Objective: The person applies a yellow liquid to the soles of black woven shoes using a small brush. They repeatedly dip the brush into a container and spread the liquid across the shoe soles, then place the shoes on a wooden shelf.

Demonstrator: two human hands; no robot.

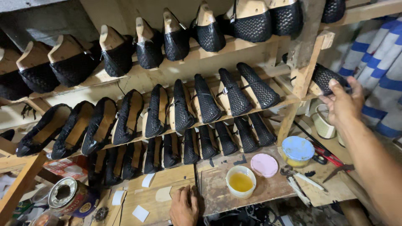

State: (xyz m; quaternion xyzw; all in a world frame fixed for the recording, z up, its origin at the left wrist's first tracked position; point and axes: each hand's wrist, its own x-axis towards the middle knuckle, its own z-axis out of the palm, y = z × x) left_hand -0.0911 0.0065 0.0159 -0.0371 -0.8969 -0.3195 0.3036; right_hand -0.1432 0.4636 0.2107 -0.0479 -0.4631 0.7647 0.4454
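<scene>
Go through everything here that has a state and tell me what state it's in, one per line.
Right hand: raised, fingers closed on a black woven shoe.
Left hand: flat on the wooden bench.
Small white cup: uncovered, yellow liquid inside.
Blue-lidded tub: closed.
Round metal can: on its side, open.

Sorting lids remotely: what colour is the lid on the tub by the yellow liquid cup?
Blue lid, clearest in the head view.
</scene>
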